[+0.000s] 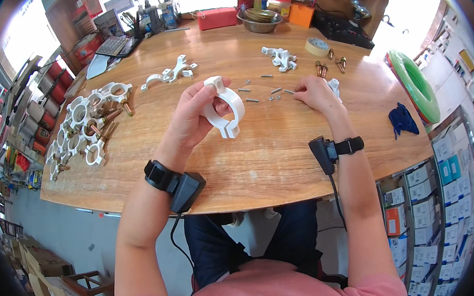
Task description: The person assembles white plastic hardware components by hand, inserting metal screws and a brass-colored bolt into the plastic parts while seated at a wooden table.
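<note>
A white plastic pipe clamp [233, 105], its two curved halves forming a ring, is gripped in my left hand [193, 115], raised above the wooden table [271, 167]. Over to the right, my right hand [321, 95] reaches down to the tabletop with its fingers drawn together at a small silver screw [289, 91]. Several more loose screws [252, 100] and small nuts [271, 99] lie between the hands. Partly hidden behind my right hand is another white clamp piece [334, 87].
Ring clamps [80, 110] with brass-coloured bolts [104, 132] are heaped at the left. Loose clamp halves [179, 69] and another small pile [281, 58] lie farther back. Bolts [322, 69], a tape roll [317, 46], a blue pouch [402, 119] and a metal bowl [260, 22] are toward the right and back.
</note>
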### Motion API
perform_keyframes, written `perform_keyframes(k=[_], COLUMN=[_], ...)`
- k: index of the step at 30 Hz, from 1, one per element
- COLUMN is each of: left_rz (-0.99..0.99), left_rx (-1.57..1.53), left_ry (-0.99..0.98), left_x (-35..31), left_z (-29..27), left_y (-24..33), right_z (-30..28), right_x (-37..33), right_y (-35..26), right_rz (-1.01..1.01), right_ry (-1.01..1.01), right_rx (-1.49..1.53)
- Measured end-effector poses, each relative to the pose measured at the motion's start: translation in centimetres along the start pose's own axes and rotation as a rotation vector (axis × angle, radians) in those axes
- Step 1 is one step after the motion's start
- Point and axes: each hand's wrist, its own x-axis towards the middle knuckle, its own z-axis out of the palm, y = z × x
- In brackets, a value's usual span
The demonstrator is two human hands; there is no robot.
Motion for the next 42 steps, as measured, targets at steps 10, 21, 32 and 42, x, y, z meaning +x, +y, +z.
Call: perform_keyframes(k=[10, 21, 32, 42], left_rz=[-0.026, -0.052, 0.03, 0.128], left_rx=[0.078, 0.185, 0.339, 0.264], left_ry=[-0.013, 0.013, 0.09, 0.213], left_x=[-0.2, 0.0, -0.2, 0.1], left_z=[0.2, 1.1, 1.9, 2.3], left_y=[-0.6, -1.2, -1.3, -1.4], right_z=[-2.2, -2.3, -1.4, -0.7], right_x=[-2.2, -6.3, -5.7, -6.2], right_y=[-4.6, -10.2, -10.5, -11.5], right_rz=[-0.111, -0.58, -0.38, -0.329], right_ry=[0.178, 0.05, 0.039, 0.134], right_rx=[0.392, 0.68, 1.0, 1.044])
